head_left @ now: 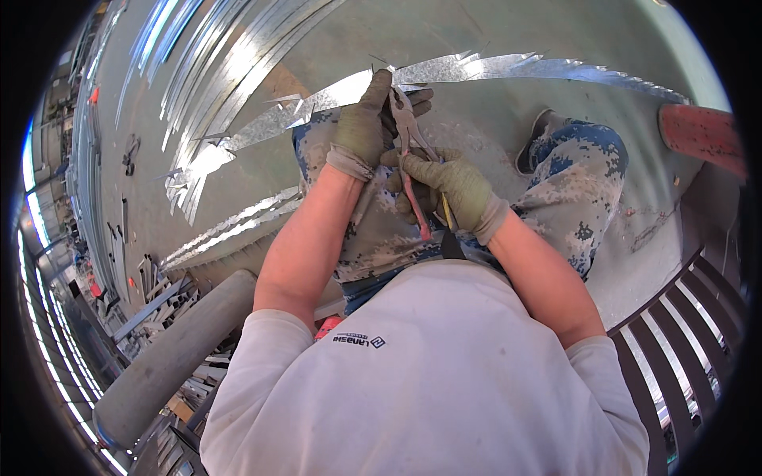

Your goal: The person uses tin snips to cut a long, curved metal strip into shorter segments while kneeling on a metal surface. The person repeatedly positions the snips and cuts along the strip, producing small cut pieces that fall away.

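Note:
My left hand [361,131], in a dull green work glove, grips a long shiny sheet-metal strip [492,68] with jagged, notched edges. The strip runs across in front of my knees, out to both sides. My right hand [460,186], gloved alike, is closed around the red handles of metal snips [407,127]. Their head points up beside my left fingers, close to the strip; whether the jaws bite into the metal cannot be seen. Something thin and yellow [447,213] shows by my right palm, too small to name.
Many long metal strips [214,87] lie on the floor at the far left. A grey rounded post [171,357] and a heap of metal offcuts [163,305] are at lower left. A red cylinder [702,136] stands at the right, above a dark slatted chair [683,333].

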Demonstrator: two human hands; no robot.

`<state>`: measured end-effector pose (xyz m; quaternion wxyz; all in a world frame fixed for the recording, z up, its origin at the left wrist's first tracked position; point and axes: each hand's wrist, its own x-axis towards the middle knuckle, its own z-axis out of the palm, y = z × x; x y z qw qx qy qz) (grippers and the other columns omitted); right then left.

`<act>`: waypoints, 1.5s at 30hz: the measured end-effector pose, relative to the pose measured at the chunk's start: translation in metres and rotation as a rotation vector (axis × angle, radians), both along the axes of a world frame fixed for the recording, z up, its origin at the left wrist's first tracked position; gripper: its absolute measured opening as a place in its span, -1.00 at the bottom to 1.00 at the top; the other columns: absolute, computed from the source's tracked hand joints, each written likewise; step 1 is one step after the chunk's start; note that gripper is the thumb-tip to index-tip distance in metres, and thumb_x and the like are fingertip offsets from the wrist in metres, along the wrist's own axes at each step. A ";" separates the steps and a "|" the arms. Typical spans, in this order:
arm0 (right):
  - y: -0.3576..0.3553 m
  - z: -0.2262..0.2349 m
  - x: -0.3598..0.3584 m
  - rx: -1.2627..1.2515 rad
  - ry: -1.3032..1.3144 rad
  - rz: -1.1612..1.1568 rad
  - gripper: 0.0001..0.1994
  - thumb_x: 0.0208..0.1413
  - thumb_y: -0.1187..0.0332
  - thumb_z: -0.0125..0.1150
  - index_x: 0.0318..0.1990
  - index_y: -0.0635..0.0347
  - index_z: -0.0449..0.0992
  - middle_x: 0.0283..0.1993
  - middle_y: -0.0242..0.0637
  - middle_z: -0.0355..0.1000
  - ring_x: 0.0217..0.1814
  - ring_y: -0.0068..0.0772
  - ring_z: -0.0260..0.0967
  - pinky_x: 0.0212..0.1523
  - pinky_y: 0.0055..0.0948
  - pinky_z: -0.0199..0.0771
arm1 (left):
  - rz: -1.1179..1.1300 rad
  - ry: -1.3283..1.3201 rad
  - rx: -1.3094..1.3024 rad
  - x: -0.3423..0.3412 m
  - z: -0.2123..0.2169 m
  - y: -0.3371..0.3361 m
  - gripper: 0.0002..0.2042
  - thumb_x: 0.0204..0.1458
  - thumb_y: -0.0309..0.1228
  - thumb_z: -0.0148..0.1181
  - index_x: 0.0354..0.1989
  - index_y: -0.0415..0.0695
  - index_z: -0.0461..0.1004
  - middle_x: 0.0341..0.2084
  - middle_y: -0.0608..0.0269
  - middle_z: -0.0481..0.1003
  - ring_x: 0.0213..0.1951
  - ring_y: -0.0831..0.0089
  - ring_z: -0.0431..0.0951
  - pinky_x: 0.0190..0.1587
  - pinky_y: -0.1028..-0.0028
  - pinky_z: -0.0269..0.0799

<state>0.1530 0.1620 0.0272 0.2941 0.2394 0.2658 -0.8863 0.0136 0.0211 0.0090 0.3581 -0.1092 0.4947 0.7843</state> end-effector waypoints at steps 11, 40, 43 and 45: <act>-0.001 0.007 -0.001 0.047 0.006 0.018 -0.62 0.52 0.17 0.32 0.30 0.21 0.62 -0.06 -0.24 0.69 -0.16 -0.30 0.72 -0.22 -0.27 0.80 | -0.007 -0.047 0.111 -0.002 -0.008 -0.008 -0.34 0.52 0.04 0.14 0.47 -0.30 0.23 0.20 -0.40 0.61 0.23 -0.15 0.66 0.22 -0.01 0.67; -0.002 -0.036 0.006 0.658 0.181 0.127 -0.59 0.47 0.13 0.40 0.30 0.17 0.60 -0.10 -0.28 0.70 -0.19 -0.52 0.65 -0.27 -0.42 0.66 | 0.087 0.068 0.106 -0.007 -0.016 -0.002 -0.68 0.54 -0.23 0.16 0.19 -0.26 0.49 0.09 -0.08 0.63 0.23 -0.01 0.65 0.28 0.03 0.55; 0.000 -0.037 0.004 0.666 0.204 0.115 -0.56 0.47 0.12 0.41 0.33 0.17 0.58 -0.09 -0.29 0.69 -0.21 -0.53 0.63 -0.23 -0.43 0.66 | 0.101 0.055 0.118 -0.006 -0.015 -0.002 -0.65 0.53 -0.21 0.17 0.21 -0.28 0.48 0.10 -0.05 0.62 0.20 0.04 0.65 0.26 0.07 0.57; -0.002 -0.039 0.002 0.717 0.247 0.107 -0.54 0.47 0.12 0.41 0.35 0.17 0.56 -0.10 -0.30 0.68 -0.21 -0.54 0.62 -0.21 -0.44 0.66 | 0.106 0.056 0.120 -0.006 -0.014 -0.001 -0.68 0.53 -0.22 0.17 0.19 -0.26 0.47 0.08 -0.08 0.62 0.22 -0.02 0.65 0.29 0.03 0.55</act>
